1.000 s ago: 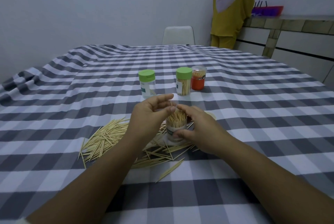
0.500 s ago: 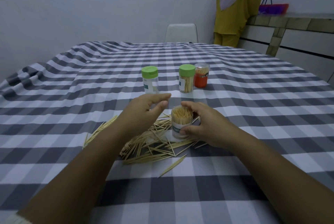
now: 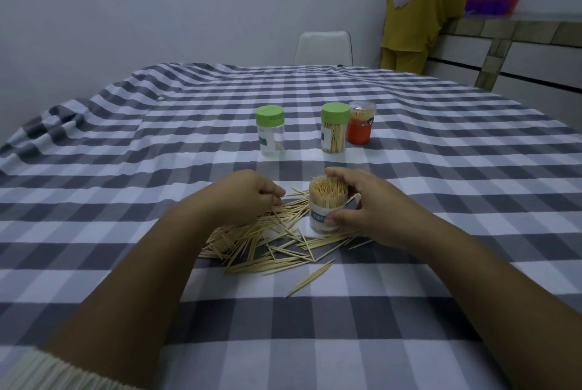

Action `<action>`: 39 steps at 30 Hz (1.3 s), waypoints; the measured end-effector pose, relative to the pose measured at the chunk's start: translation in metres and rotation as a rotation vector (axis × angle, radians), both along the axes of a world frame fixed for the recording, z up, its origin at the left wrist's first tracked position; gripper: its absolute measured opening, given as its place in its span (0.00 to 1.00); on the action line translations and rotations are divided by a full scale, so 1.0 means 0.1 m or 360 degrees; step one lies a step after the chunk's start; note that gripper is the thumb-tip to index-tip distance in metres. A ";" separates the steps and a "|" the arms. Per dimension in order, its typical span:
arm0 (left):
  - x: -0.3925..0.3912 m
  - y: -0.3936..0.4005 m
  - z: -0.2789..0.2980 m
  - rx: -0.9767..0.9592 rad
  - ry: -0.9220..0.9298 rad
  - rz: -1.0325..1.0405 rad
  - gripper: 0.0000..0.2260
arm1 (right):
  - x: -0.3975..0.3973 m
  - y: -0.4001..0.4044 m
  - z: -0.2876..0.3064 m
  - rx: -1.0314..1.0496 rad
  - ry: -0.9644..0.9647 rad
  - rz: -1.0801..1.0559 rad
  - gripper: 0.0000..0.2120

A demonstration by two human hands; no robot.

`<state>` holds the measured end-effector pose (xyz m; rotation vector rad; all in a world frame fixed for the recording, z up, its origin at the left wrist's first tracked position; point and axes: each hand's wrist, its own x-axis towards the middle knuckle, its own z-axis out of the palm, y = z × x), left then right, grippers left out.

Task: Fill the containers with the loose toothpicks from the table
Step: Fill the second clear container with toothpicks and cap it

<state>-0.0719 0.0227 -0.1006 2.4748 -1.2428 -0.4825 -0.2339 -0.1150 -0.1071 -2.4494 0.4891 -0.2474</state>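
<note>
Head view – right hand (image 3: 374,207) grips open container (image 3: 327,205), left hand (image 3: 248,196) on toothpicks (image 3: 267,241)

- 4 containers: 1 open jar (image 3: 327,210) in right hand (image 3: 371,210); 2 green-lid jars (image 3: 270,131) + 1 orange jar (image 3: 360,126) beyond hands.
- Loose toothpicks (image 3: 271,241): too many to count, under left hand (image 3: 248,197).
- 2 hands.

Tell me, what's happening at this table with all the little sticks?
A person is packing loose toothpicks into jars. The right hand holds an open, nearly full jar upright on the checked tablecloth, while the left hand reaches into the scattered pile beside it, fingers curled on some sticks. Three more jars stand behind: two with green lids and an orange one.
</note>
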 end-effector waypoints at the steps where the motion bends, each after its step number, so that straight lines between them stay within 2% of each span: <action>1: 0.00 0.02 0.01 0.0036 -0.0022 -0.0023 0.16 | 0.00 0.00 0.00 -0.0001 0.0000 0.0000 0.36; 6: -0.04 0.08 0.06 0.0345 -0.0124 -0.0113 0.33 | -0.01 0.01 -0.01 -0.0005 -0.0011 0.0006 0.36; 16: -0.09 0.02 0.04 0.0279 -0.0418 -0.0221 0.16 | 0.00 0.02 -0.02 -0.0017 -0.0032 0.0004 0.36; 21: -0.16 -0.01 0.00 0.0358 -0.0394 -0.0268 0.21 | 0.01 0.02 -0.02 -0.0017 -0.0036 0.0003 0.36; 24: -0.20 -0.06 -0.02 0.0349 -0.0518 -0.0330 0.21 | 0.01 0.01 -0.03 -0.0022 -0.0040 -0.0001 0.36; 29: -0.20 -0.20 -0.17 0.0475 -0.1096 -0.0334 0.15 | 0.01 0.01 -0.03 -0.0028 -0.0030 -0.0004 0.37; 31: -0.23 -0.23 -0.20 0.0540 -0.1239 -0.0280 0.15 | 0.01 0.01 -0.03 -0.0029 -0.0030 -0.0001 0.36; 36: -0.31 -0.24 -0.23 0.0436 -0.1330 -0.0216 0.13 | 0.01 0.00 -0.03 -0.0017 -0.0033 -0.0001 0.36; 39: -0.25 -0.23 -0.21 0.0377 -0.1185 -0.0116 0.15 | 0.01 0.00 -0.03 -0.0022 -0.0022 0.0001 0.36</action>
